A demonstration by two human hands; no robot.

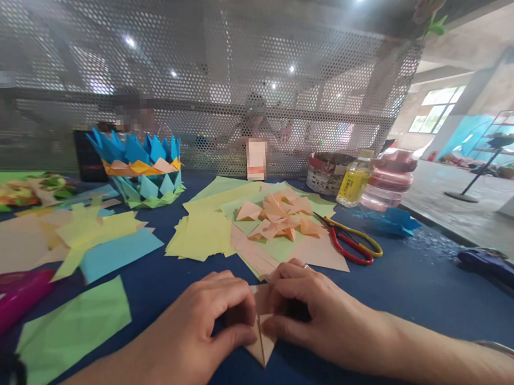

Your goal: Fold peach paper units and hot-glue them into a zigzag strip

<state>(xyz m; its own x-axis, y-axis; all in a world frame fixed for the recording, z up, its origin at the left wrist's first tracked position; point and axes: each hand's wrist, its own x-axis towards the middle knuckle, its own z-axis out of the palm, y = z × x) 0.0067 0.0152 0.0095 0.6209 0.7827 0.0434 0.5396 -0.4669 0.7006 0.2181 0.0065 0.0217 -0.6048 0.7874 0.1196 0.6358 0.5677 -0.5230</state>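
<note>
Between my two hands lies a peach sheet of folding paper (265, 353), its folded sides meeting along a centre line and its point facing me. My left hand (216, 315) grips its left side, fingers curled and thumb pressed on the paper. On the other side my right hand (304, 313) is closed the same way, with a ring on one finger. Both hands hide much of the upper part. Just beyond them is a pile of folded peach paper pieces (281, 211) on flat sheets. Red and yellow handled scissors (357, 244) lie right of that pile.
A tiered blue, orange and green folded-paper basket (141, 167) stands back left. Yellow sheets (203, 232) and a green sheet (75, 334) lie leftward, near a magenta tool (19, 300). A yellow-labelled bottle (353, 181) and pink container (388, 180) stand right. Perforated mesh (276, 71) rises behind.
</note>
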